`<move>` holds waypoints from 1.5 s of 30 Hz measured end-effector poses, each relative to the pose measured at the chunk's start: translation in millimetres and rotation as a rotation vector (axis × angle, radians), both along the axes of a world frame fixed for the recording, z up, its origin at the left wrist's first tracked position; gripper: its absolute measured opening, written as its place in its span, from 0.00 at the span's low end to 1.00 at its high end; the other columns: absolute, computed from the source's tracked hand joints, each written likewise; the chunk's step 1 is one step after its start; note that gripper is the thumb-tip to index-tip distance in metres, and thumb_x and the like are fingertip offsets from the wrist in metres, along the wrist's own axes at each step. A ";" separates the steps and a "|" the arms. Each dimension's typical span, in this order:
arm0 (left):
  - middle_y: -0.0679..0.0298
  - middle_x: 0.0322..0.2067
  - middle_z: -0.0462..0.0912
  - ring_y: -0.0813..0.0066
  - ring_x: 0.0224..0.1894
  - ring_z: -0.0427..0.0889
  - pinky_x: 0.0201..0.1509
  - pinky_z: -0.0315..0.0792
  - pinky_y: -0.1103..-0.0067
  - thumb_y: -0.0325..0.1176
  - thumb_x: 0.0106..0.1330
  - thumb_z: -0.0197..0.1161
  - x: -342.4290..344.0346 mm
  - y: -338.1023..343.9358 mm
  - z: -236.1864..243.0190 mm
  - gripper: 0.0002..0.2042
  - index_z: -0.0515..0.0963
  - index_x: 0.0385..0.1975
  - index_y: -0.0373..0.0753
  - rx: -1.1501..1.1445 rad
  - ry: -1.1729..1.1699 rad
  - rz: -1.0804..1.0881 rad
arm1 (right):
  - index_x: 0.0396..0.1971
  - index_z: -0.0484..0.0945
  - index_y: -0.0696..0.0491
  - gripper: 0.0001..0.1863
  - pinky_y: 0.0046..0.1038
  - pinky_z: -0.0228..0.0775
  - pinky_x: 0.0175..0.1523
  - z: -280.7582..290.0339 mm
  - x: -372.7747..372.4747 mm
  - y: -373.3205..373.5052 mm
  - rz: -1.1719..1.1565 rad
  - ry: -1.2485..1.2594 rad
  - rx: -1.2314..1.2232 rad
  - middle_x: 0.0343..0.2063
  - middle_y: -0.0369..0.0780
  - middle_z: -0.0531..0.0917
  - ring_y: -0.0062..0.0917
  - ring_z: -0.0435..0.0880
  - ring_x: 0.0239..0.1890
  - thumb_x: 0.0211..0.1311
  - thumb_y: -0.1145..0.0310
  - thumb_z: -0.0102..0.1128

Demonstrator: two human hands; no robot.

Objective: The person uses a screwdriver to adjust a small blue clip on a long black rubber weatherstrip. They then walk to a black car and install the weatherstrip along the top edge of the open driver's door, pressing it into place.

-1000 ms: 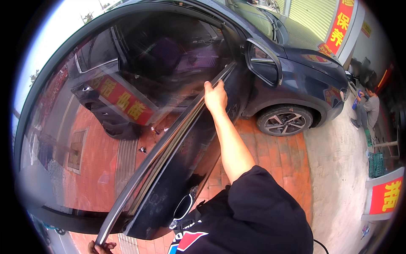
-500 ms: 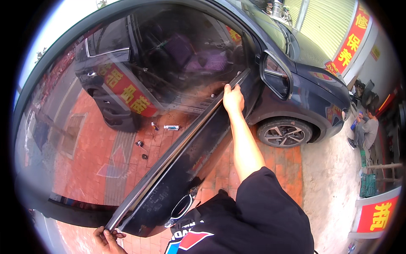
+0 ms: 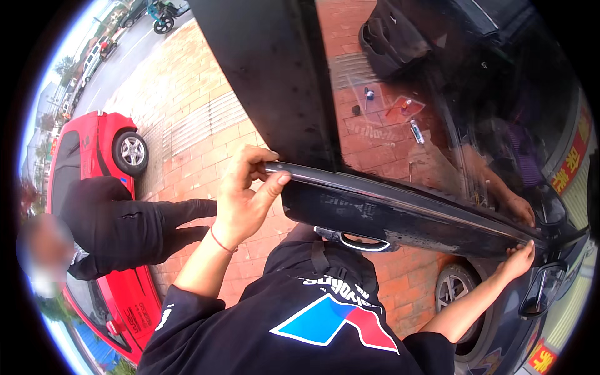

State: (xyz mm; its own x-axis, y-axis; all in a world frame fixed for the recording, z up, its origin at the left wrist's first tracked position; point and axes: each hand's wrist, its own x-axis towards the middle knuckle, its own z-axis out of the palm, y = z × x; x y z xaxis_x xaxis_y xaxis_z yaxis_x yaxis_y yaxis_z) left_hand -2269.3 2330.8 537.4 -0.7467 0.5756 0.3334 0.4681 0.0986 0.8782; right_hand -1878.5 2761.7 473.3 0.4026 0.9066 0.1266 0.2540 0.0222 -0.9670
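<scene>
A long dark trim strip (image 3: 400, 203) lies along the window's lower edge on the dark car door (image 3: 337, 206). My left hand (image 3: 253, 194) grips its left end, thumb on top and fingers curled round. Farther right, near the side mirror (image 3: 540, 290), my right hand (image 3: 520, 261) holds the strip in closed fingers. Below the strip is the door handle (image 3: 365, 244). Above it rise the black window pillar (image 3: 265, 75) and the glass (image 3: 400, 144), with a faint reflection of a hand and arm in it.
A person in dark clothes (image 3: 125, 231) is at my left, in front of a red car (image 3: 131, 331) on the brick pavement (image 3: 187, 125). Beyond are a road, parked vehicles and a two-wheeler (image 3: 164, 19). Small bottles (image 3: 415, 131) lie on the ground behind the glass. The front wheel (image 3: 455, 290) is at lower right.
The view has swung left, bringing the red car and standing person into sight. Both my hands keep hold of the strip, now lying more level across the picture.
</scene>
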 end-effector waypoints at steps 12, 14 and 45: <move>0.62 0.30 0.74 0.67 0.25 0.76 0.24 0.69 0.76 0.24 0.46 0.78 -40.5 19.9 -52.5 0.20 0.80 0.40 0.39 0.313 0.275 -0.288 | 0.43 0.81 0.57 0.17 0.27 0.73 0.41 61.9 -217.9 -262.4 0.973 -0.668 0.483 0.40 0.45 0.78 0.30 0.78 0.35 0.53 0.72 0.74; 0.60 0.32 0.77 0.66 0.29 0.79 0.26 0.72 0.75 0.23 0.48 0.77 -41.1 11.3 -51.0 0.19 0.79 0.41 0.38 0.341 0.072 -0.295 | 0.44 0.82 0.56 0.20 0.29 0.73 0.42 59.3 -233.4 -270.6 0.913 -0.827 0.535 0.40 0.44 0.77 0.32 0.78 0.38 0.49 0.71 0.77; 0.59 0.31 0.72 0.67 0.27 0.77 0.27 0.72 0.76 0.25 0.50 0.69 -47.7 10.1 -75.7 0.13 0.75 0.34 0.36 0.551 -0.389 -0.503 | 0.40 0.83 0.57 0.15 0.36 0.66 0.61 59.8 -259.9 -325.5 0.990 -0.977 0.491 0.44 0.43 0.84 0.34 0.80 0.50 0.58 0.65 0.75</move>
